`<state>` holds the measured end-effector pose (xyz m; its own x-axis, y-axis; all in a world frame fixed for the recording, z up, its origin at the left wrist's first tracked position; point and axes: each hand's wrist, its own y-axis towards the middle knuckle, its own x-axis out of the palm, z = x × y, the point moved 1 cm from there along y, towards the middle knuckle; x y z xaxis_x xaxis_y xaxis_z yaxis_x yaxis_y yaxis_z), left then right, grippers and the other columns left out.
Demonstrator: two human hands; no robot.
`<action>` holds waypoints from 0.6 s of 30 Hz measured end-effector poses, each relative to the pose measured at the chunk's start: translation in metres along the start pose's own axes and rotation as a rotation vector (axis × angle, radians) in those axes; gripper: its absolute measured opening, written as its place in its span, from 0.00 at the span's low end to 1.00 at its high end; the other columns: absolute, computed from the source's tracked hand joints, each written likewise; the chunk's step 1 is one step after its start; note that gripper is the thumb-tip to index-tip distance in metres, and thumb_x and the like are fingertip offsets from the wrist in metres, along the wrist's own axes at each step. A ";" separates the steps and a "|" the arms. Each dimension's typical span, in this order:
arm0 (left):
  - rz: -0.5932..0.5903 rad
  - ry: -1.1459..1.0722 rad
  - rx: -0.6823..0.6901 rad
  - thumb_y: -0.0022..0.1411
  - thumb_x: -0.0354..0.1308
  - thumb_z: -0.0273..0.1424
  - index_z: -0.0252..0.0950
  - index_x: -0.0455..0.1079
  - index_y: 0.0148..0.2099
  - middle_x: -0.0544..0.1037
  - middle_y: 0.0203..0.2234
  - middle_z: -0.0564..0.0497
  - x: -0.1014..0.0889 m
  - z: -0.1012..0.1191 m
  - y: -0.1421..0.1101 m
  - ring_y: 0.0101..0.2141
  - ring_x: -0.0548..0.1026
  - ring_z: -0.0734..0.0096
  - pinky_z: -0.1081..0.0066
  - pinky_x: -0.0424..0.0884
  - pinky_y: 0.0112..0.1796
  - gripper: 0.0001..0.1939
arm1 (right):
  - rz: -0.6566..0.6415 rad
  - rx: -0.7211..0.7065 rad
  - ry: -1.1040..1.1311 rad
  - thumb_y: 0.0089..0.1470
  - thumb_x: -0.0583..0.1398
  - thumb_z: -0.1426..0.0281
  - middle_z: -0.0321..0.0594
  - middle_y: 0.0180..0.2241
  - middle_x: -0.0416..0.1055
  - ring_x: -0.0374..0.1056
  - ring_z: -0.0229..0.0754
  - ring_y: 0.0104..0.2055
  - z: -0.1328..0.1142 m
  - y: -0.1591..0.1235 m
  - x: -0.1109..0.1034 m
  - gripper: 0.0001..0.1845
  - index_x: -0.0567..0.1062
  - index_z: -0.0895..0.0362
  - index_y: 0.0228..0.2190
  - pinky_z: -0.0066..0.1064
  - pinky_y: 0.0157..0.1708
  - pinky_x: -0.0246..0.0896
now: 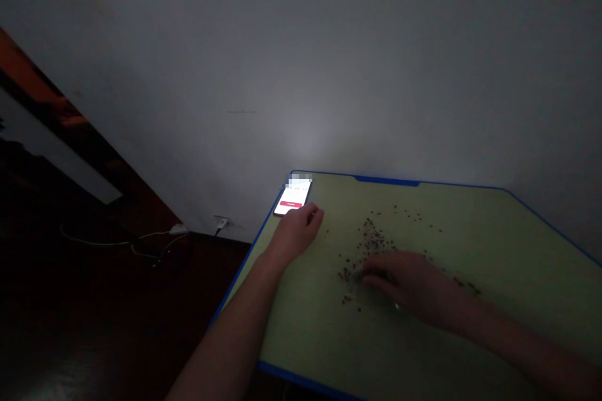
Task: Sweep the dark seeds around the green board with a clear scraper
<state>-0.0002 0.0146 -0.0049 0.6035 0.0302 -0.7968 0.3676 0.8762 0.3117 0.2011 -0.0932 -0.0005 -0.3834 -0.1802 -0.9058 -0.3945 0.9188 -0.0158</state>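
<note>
Beside the lower edge of a lit phone (292, 196), my left hand (301, 229) lies on the table with its fingers loosely curled, and nothing shows in it. My right hand (399, 276) is low over a scatter of small dark pieces (373, 239), its thumb and fingers brought together. A faint see-through patch lies by the right fingertips; whether they hold it or some of the pieces is too dim and blurred to tell. More small bits are spread towards the far side and right of the right hand.
The pale green table (451, 207) has a blue rim and stands near a plain wall (399, 75). Left of it, a plug sits in a wall socket (222, 222), and a white cable (103, 242) runs over the dark floor (117, 326). The room is dim.
</note>
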 end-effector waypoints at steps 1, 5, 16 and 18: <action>-0.001 0.000 0.002 0.63 0.42 0.39 0.36 0.65 0.29 0.67 0.19 0.55 0.000 0.000 0.000 0.22 0.64 0.75 0.75 0.54 0.24 0.16 | -0.003 0.002 -0.007 0.55 0.54 0.69 0.37 0.31 0.75 0.69 0.42 0.34 -0.001 0.000 0.001 0.11 0.77 0.51 0.35 0.32 0.33 0.58; 0.007 0.001 0.009 0.63 0.42 0.38 0.36 0.65 0.29 0.68 0.19 0.55 0.000 0.002 -0.001 0.22 0.65 0.75 0.75 0.54 0.24 0.17 | 0.002 -0.027 -0.015 0.54 0.55 0.70 0.37 0.30 0.75 0.69 0.42 0.32 -0.009 0.003 0.007 0.10 0.77 0.53 0.33 0.31 0.32 0.57; 0.006 0.008 0.021 0.63 0.42 0.39 0.35 0.67 0.30 0.68 0.19 0.55 0.001 0.002 -0.002 0.22 0.64 0.75 0.74 0.53 0.23 0.18 | -0.058 -0.129 0.089 0.53 0.56 0.70 0.37 0.28 0.74 0.67 0.38 0.30 -0.029 -0.005 0.019 0.07 0.76 0.55 0.31 0.28 0.31 0.55; 0.002 0.014 0.026 0.63 0.42 0.39 0.35 0.67 0.30 0.68 0.19 0.55 0.001 0.002 -0.002 0.22 0.64 0.75 0.74 0.53 0.23 0.18 | -0.083 -0.135 0.107 0.53 0.56 0.70 0.37 0.28 0.74 0.67 0.38 0.30 -0.033 -0.008 0.022 0.07 0.76 0.55 0.31 0.28 0.30 0.55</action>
<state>0.0007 0.0121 -0.0052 0.5940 0.0388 -0.8035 0.3847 0.8635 0.3261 0.1679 -0.1159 -0.0063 -0.4286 -0.2957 -0.8537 -0.5337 0.8453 -0.0249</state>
